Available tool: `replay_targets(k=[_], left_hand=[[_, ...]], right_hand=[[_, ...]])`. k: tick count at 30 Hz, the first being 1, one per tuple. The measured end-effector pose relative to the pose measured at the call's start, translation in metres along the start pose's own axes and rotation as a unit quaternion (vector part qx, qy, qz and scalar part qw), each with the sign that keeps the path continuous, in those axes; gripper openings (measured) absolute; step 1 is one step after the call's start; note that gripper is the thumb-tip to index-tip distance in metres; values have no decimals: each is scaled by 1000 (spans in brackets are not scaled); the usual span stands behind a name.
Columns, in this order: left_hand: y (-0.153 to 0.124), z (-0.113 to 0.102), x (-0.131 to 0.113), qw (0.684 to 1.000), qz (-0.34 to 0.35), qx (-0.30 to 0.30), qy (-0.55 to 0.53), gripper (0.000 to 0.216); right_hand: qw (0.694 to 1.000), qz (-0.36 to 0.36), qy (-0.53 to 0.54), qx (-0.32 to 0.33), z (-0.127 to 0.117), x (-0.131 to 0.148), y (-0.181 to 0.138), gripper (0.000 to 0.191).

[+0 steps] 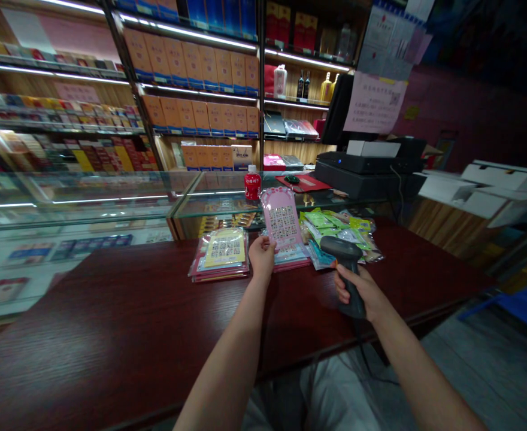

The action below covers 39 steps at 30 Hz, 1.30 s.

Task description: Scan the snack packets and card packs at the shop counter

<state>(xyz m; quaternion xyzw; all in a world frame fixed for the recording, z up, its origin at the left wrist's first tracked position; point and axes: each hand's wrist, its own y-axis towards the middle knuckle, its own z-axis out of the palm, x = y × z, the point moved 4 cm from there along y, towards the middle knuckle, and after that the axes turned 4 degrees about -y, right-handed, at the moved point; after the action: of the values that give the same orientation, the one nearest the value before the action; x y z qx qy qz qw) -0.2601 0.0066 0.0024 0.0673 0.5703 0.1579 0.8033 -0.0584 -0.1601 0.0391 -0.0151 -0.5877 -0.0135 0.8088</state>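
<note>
My left hand pinches the lower left edge of a pink sticker sheet, which is tilted up with its grid of small pictures facing me. Beneath it lies a stack of similar sheets on the dark wooden table. A dark grey barcode scanner is in my right hand, fingers wrapped round its handle, its head turned left toward the sheet. The scanner's cable hangs below my wrist. Left of my left hand sits another stack of wrapped sheets, a yellow one on top.
Green snack-like packets lie behind the scanner. A red bottle stands on the glass display counter beyond the table. A black cash register or printer is at the back right, near white boxes. Stocked shelves line the wall.
</note>
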Motion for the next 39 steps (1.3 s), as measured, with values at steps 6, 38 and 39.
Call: replay_targets(k=[6,38,39], left_hand=[[-2,0,-2,1000,3,4,5,22],[-1,-95,-89,896,69,-184,399,11],[-2,-100,-90,889,65,-187,412,12]], right_hand=[[996,-13,87,-8,-14,1,35,35],[993,-38,94,-52,-35,-23,64,39],[993,-37,95,-52,-35,-23,64,39]])
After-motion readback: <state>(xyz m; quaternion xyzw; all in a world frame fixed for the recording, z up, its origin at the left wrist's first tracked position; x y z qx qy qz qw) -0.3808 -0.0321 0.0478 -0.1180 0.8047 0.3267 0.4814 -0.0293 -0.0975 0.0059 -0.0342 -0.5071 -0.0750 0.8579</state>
